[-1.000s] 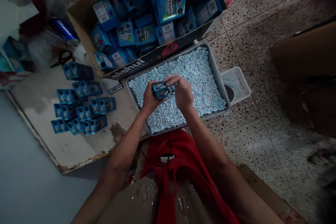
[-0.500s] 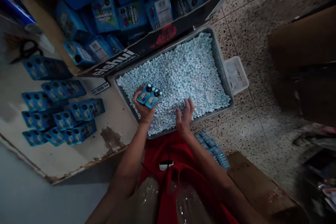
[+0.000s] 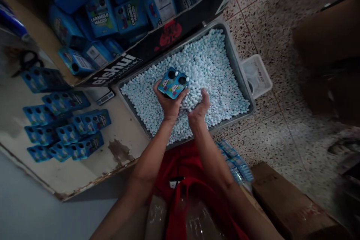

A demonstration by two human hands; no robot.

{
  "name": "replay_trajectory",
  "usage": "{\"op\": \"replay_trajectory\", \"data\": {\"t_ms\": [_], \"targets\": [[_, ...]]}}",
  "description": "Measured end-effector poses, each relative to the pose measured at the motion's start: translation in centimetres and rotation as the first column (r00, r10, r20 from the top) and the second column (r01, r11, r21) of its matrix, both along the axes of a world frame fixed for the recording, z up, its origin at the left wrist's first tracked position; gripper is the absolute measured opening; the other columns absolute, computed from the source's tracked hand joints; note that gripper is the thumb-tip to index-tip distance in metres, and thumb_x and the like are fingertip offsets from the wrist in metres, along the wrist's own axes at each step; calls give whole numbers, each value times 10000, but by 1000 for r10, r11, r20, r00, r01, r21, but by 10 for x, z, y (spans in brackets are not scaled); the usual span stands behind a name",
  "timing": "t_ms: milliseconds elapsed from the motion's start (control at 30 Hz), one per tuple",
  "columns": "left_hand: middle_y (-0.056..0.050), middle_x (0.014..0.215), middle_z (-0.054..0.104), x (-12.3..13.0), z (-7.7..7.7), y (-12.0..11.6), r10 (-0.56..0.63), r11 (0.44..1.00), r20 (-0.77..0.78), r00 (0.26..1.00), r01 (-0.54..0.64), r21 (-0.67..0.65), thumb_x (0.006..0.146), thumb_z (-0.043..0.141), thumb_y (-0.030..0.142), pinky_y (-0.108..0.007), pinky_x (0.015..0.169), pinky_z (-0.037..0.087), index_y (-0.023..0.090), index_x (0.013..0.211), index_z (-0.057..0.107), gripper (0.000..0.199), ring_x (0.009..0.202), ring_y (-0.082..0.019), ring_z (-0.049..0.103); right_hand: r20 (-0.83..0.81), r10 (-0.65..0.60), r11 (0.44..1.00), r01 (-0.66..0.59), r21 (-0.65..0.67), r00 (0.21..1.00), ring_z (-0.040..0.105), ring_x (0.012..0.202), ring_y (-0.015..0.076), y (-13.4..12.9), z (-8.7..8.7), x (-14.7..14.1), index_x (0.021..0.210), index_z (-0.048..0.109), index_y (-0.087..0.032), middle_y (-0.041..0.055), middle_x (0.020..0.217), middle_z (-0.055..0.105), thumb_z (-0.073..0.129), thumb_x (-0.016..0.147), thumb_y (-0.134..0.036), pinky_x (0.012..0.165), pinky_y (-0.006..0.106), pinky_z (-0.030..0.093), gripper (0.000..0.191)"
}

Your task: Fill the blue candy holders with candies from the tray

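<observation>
My left hand point(image 3: 168, 108) is closed around two small blue candy boxes point(image 3: 171, 84) held side by side, their round dark openings facing up and a white candy at the edge of each. Beside them my right hand point(image 3: 200, 109) is cupped, its fingers curled around a heap of pale blue and white candies point(image 3: 192, 93). Both hands are over a grey tray point(image 3: 234, 53) filled with the same loose candies. Part of the right hand's fingers is hidden by the candies.
A large carton point(image 3: 146, 47) full of blue boxes stands behind the tray. On the worn table point(image 3: 92, 172) at left are several rows of blue boxes point(image 3: 67, 133) and black scissors point(image 3: 28, 62). A clear plastic container point(image 3: 260, 77) lies right; a brown carton point(image 3: 287, 195) sits lower right.
My left hand has moved right and up with the two boxes. My right hand has gone from resting spread over the candies to cupping a heap of them close to the boxes.
</observation>
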State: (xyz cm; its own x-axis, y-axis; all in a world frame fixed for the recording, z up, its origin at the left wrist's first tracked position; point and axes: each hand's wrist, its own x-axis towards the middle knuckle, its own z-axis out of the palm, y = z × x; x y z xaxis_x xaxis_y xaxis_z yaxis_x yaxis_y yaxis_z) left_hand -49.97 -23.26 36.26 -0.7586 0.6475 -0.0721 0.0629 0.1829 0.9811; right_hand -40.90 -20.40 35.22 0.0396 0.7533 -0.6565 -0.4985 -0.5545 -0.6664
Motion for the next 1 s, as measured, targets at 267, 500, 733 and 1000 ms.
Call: {"op": "replay_trajectory", "data": {"t_ms": [267, 500, 733, 1000], "targets": [[-91, 1367, 650, -70, 44, -41, -293, 956, -279, 915, 272, -112, 641, 1005, 545, -539, 1161, 527, 299, 1329, 521, 876, 1327, -332, 651, -150, 402, 898, -356, 261, 903, 735, 1090, 302, 33, 54, 8, 987, 732, -244, 93, 949, 750, 549, 904, -697, 1020, 526, 605, 496], [-76, 1334, 716, -69, 64, -59, -463, 886, -298, 835, 420, -198, 611, 1019, 419, -585, 1136, 535, 325, 1321, 604, 828, 1334, -364, 666, -13, 459, 748, -378, 546, 889, 711, 1068, 276, 32, 138, -13, 895, 678, -276, 64, 964, 708, 489, 918, -612, 1088, 526, 549, 386], [-42, 1218, 729, -56, 67, -71, -394, 913, -279, 876, 337, -231, 581, 1019, 315, -423, 937, 615, 281, 1266, 586, 811, 1074, -280, 738, 160, 478, 698, -484, 528, 864, 698, 971, 254, 28, 139, -18, 1007, 693, -279, 79, 1087, 715, 406, 938, -689, 954, 471, 582, 505], [-50, 1221, 731, -51, 55, -76, -363, 927, -269, 892, 316, -201, 588, 1004, 323, -428, 935, 629, 286, 1251, 580, 788, 1086, -279, 746, 108, 513, 671, -476, 569, 852, 677, 921, 248, 17, 150, -24, 834, 681, -284, 57, 864, 674, 456, 947, -654, 976, 460, 574, 447]]}}
